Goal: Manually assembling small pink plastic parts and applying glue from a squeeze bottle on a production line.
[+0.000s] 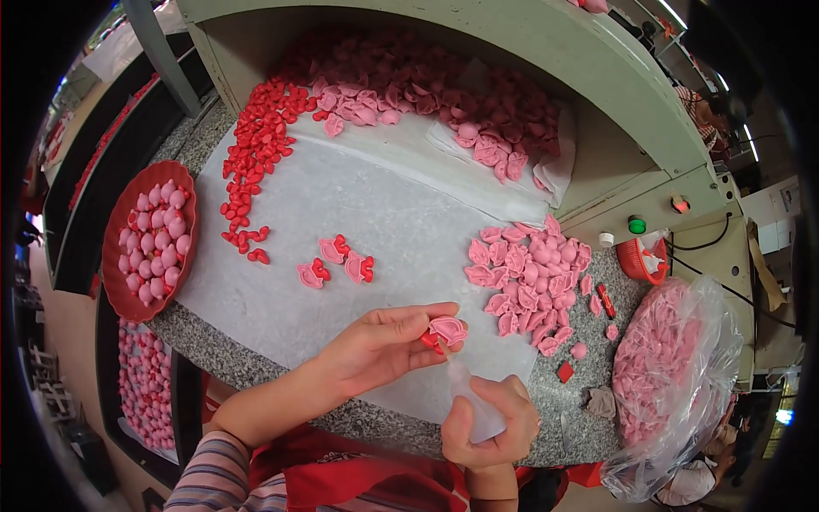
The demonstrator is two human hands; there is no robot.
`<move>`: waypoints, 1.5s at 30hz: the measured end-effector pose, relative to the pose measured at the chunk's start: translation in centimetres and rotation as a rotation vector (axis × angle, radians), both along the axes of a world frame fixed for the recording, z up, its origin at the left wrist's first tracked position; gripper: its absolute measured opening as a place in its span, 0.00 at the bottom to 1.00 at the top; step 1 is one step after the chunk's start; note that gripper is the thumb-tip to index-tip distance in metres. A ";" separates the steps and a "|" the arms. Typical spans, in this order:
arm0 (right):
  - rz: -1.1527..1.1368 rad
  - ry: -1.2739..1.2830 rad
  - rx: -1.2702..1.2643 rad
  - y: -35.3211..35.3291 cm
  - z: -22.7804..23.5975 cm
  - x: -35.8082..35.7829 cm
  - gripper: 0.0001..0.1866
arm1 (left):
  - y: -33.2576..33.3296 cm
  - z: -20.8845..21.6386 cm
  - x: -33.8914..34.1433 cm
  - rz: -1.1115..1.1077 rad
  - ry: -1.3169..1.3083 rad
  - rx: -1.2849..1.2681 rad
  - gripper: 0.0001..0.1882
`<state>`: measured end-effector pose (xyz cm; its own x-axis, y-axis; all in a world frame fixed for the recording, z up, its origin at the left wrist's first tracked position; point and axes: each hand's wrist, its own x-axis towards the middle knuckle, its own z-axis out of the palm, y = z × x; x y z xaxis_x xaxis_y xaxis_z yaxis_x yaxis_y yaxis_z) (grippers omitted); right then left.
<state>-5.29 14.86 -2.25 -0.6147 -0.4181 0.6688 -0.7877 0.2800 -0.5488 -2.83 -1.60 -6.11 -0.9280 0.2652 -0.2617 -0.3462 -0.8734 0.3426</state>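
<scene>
L hand (375,346) pinching small pink molded shell (448,329) + glossy red piece (432,342) btwn fingertips, R hand (503,422) gripping translucent plastic squeeze bottle (461,381), nozzle (444,348) v close.

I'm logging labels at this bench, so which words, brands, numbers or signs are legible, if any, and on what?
None can be read.
Red stick-shaped item: any marking is too small to read.
Squeeze bottle in the right hand: no lettering visible.
Green button: no legible sign on or around it.
Clear plastic bag: no legible print.
</scene>
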 end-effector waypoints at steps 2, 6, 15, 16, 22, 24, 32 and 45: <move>-0.001 -0.018 -0.006 0.1 0.1 0.1 0.16 | 0.0 0.0 0.0 -0.001 0.002 -0.003 0.25; -0.019 -0.027 -0.022 0.1 0.0 0.2 0.16 | 0.0 0.0 0.0 -0.004 0.007 0.012 0.25; -0.047 0.007 -0.043 0.1 -0.2 -0.2 0.16 | 0.0 -0.1 0.0 0.000 0.017 0.011 0.24; -0.048 0.007 -0.043 0.1 -0.2 -0.2 0.16 | 0.0 -0.2 0.0 0.003 0.018 0.017 0.24; -0.007 -0.002 0.014 0.2 0.3 -0.2 0.16 | 0.0 -0.3 0.1 0.009 0.025 0.002 0.24; -0.025 -0.014 -0.021 0.3 0.1 -0.2 0.16 | 0.0 -0.4 0.1 0.013 0.034 0.007 0.24; -0.059 0.007 -0.044 0.5 0.0 -0.5 0.15 | 0.0 -0.5 0.1 0.026 0.038 0.024 0.23; -0.067 -0.010 -0.048 0.6 0.4 -0.6 0.13 | 0.1 -0.5 0.0 0.051 0.047 0.036 0.22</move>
